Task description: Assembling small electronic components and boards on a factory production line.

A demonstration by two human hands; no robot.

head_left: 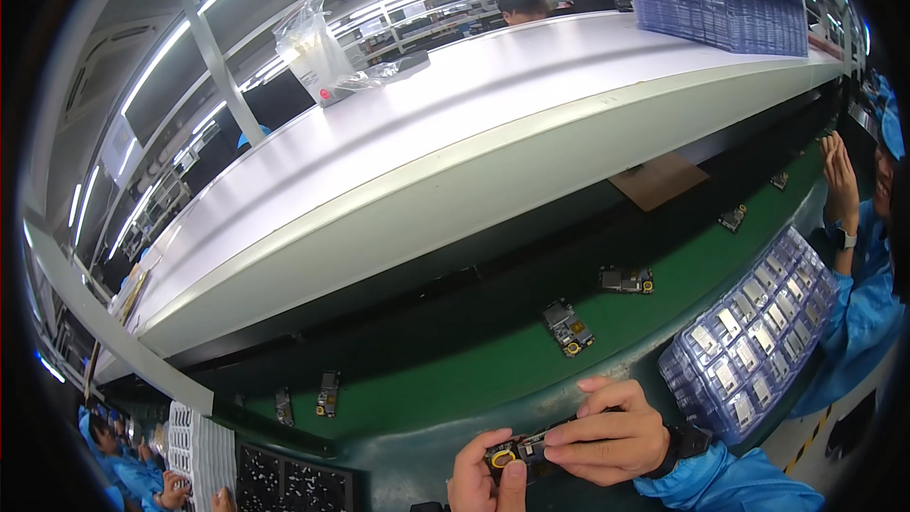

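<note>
At the lower middle I hold a small dark circuit board with a round, yellow-ringed part at its left end. My left hand grips that end, thumb in front and fingers behind. My right hand is closed on the board's other end, its fingertips pressed to the upper face; whether they pinch a small part too is hidden. Beyond my hands, similar circuit boards lie on the green belt, the nearest being one board and another behind it.
Right of my hands stands a stack of clear blister trays with silvery parts. A black tray of small pieces and white stacked trays are at lower left. A white shelf spans above the belt. Co-workers sit at both sides.
</note>
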